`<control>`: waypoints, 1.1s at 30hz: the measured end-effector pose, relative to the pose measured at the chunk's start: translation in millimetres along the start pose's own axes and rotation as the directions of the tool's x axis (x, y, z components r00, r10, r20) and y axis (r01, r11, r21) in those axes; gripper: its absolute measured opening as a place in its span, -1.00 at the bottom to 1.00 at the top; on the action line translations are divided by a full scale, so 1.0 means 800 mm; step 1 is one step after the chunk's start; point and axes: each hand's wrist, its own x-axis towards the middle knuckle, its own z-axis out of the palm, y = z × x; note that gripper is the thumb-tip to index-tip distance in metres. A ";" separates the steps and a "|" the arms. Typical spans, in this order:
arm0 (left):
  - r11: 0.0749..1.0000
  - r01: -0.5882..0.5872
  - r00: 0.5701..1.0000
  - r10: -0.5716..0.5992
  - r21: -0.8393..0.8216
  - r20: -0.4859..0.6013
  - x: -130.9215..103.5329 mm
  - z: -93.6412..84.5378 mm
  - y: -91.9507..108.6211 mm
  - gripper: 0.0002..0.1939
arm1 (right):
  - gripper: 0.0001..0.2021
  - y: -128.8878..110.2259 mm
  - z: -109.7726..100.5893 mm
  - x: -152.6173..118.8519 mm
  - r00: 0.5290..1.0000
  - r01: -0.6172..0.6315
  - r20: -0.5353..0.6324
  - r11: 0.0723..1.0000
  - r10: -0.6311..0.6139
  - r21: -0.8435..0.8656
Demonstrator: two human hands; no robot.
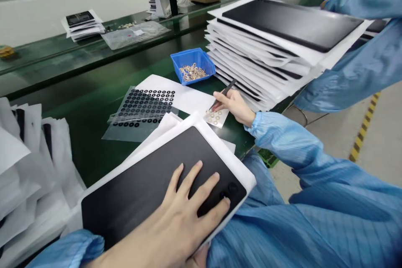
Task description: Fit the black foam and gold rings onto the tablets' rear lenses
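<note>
My left hand [185,213] lies with fingers spread on a black flat panel [135,184], which rests on white foam sheeting. Two small round holes or rings show near the panel's right corner, beside my fingertips. In my right hand [234,104] is a pair of dark tweezers [228,88], pinched with the tips pointing down. Those tips are over a small white sheet [222,122] carrying several tan rings [214,116]. To its left lies a clear sheet of black ring stickers [147,104]. A blue bin [176,65] behind holds many loose gold-coloured rings [193,72].
At the back right rises a tall stack of black panels [282,21] interleaved with white sheets. White foam sleeves [34,176] are piled at left. A shelf [119,52] behind bears a plastic bag, a fan and a carton. A co-worker's blue sleeve [354,67] reaches in from the right.
</note>
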 end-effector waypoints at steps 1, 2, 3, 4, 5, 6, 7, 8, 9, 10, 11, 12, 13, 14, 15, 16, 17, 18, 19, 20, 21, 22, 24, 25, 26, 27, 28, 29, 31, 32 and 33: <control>1.000 0.019 0.999 -0.019 0.003 -0.033 -0.001 0.003 0.000 -0.26 | -0.63 -0.004 -0.002 -0.003 1.000 0.002 -0.006 0.999 -0.002 0.038; 0.999 0.036 0.997 -0.036 0.009 -0.066 -0.003 0.006 -0.002 -0.26 | -0.63 -0.009 -0.003 -0.010 1.000 0.019 -0.022 0.998 -0.017 0.066; 0.998 0.055 0.994 -0.053 0.018 -0.100 -0.004 0.008 -0.003 -0.27 | -0.63 -0.015 -0.005 -0.021 0.998 0.046 -0.047 0.995 -0.042 0.086; 0.997 0.077 0.988 -0.073 0.029 -0.133 -0.004 0.010 -0.005 -0.27 | -0.63 -0.021 -0.006 -0.036 0.995 0.079 -0.073 0.992 -0.072 0.102; 0.994 0.098 0.982 -0.090 0.038 -0.163 -0.004 0.010 -0.007 -0.26 | -0.62 -0.027 -0.006 -0.055 0.991 0.111 -0.093 0.987 -0.101 0.118; 0.993 0.112 0.978 -0.102 0.046 -0.181 -0.004 0.010 -0.009 -0.26 | -0.62 -0.031 -0.005 -0.076 0.987 0.135 -0.105 0.981 -0.121 0.138; 0.992 0.115 0.978 -0.104 0.051 -0.184 -0.003 0.008 -0.010 -0.26 | -0.62 -0.033 -0.004 -0.099 0.985 0.149 -0.107 0.974 -0.132 0.169; 0.992 0.111 0.979 -0.100 0.055 -0.177 -0.002 0.006 -0.011 -0.26 | -0.63 -0.033 -0.001 -0.121 0.986 0.150 -0.097 0.966 -0.132 0.210; 0.993 0.103 0.983 -0.093 0.058 -0.156 0.000 0.003 -0.012 -0.25 | -0.64 -0.031 0.002 -0.142 0.989 0.141 -0.086 0.957 -0.123 0.252; 0.994 0.090 0.988 -0.082 0.060 -0.129 0.002 0.001 -0.013 -0.25 | -0.66 -0.026 0.006 -0.160 0.991 0.125 -0.078 0.949 -0.106 0.289; 0.995 0.082 0.992 -0.076 0.061 -0.103 0.004 -0.001 -0.013 -0.24 | -0.67 -0.021 0.011 -0.175 0.993 0.106 -0.077 0.942 -0.085 0.318; 0.995 0.078 0.993 -0.073 0.061 -0.089 0.006 -0.002 -0.013 -0.23 | -0.68 -0.016 0.015 -0.186 0.994 0.088 -0.085 0.937 -0.063 0.338; 0.995 0.079 0.993 -0.073 0.060 -0.090 0.007 -0.002 -0.012 -0.23 | -0.69 -0.010 0.019 -0.194 0.994 0.074 -0.096 0.934 -0.043 0.349; 0.995 0.081 0.992 -0.075 0.061 -0.098 0.008 0.000 -0.012 -0.23 | -0.69 -0.006 0.022 -0.199 0.994 0.062 -0.107 0.933 -0.026 0.353; 0.994 0.084 0.991 -0.077 0.063 -0.107 0.009 0.002 -0.011 -0.24 | -0.70 -0.002 0.025 -0.202 0.993 0.057 -0.119 0.933 -0.016 0.355; 0.994 0.088 0.990 -0.080 0.066 -0.117 0.009 0.004 -0.011 -0.25 | -0.70 0.001 0.026 -0.204 0.992 0.057 -0.129 0.933 -0.011 0.355; 0.994 0.087 0.989 -0.078 0.067 -0.122 0.009 0.007 -0.011 -0.26 | -0.70 0.003 0.027 -0.204 0.991 0.056 -0.136 0.934 -0.008 0.353; 0.994 0.082 0.990 -0.073 0.067 -0.120 0.008 0.009 -0.010 -0.27 | -0.69 0.004 0.028 -0.204 0.990 0.057 -0.141 0.935 -0.007 0.351; 0.995 0.075 0.991 -0.068 0.066 -0.114 0.008 0.010 -0.011 -0.28 | -0.69 0.005 0.028 -0.205 0.990 0.058 -0.144 0.935 -0.007 0.349; 0.996 0.065 0.993 -0.058 0.064 -0.108 0.008 0.011 -0.011 -0.28 | -0.69 0.006 0.029 -0.205 0.989 0.060 -0.147 0.935 -0.009 0.349; 0.997 0.054 0.994 -0.048 0.063 -0.101 0.008 0.011 -0.011 -0.27 | -0.69 0.006 0.029 -0.205 0.989 0.062 -0.146 0.935 -0.011 0.349; 0.997 0.046 0.995 -0.040 0.063 -0.095 0.008 0.011 -0.012 -0.26 | -0.69 0.006 0.029 -0.206 0.990 0.064 -0.143 0.934 -0.014 0.351; 0.997 0.035 0.997 -0.030 0.064 -0.078 0.009 0.010 -0.012 -0.25 | -0.70 0.007 0.029 -0.207 0.990 0.075 -0.138 0.931 -0.026 0.356; 0.997 0.032 0.997 -0.027 0.065 -0.073 0.009 0.009 -0.012 -0.25 | -0.71 0.007 0.029 -0.207 0.990 0.081 -0.135 0.930 -0.034 0.358; 0.997 0.032 0.997 -0.027 0.065 -0.069 0.009 0.009 -0.012 -0.26 | -0.71 0.008 0.029 -0.208 0.990 0.086 -0.134 0.930 -0.040 0.357; 0.997 0.032 0.997 -0.028 0.065 -0.066 0.009 0.008 -0.012 -0.26 | -0.71 0.008 0.029 -0.208 0.990 0.087 -0.133 0.931 -0.042 0.354; 0.997 0.032 0.998 -0.027 0.066 -0.065 0.009 0.008 -0.012 -0.26 | -0.71 0.008 0.029 -0.207 0.990 0.087 -0.135 0.932 -0.041 0.351; 0.997 0.033 0.998 -0.029 0.067 -0.064 0.009 0.007 -0.012 -0.27 | -0.71 0.008 0.029 -0.207 0.990 0.085 -0.138 0.934 -0.039 0.347; 0.997 0.036 0.998 -0.032 0.070 -0.060 0.009 0.007 -0.011 -0.26 | -0.70 0.007 0.029 -0.206 0.989 0.082 -0.144 0.938 -0.035 0.336; 0.997 0.038 0.998 -0.034 0.072 -0.058 0.009 0.007 -0.011 -0.26 | -0.70 0.006 0.029 -0.206 0.988 0.085 -0.147 0.940 -0.037 0.330; 0.997 0.038 0.998 -0.034 0.074 -0.058 0.009 0.007 -0.011 -0.26 | -0.70 0.006 0.029 -0.206 0.988 0.089 -0.148 0.941 -0.042 0.325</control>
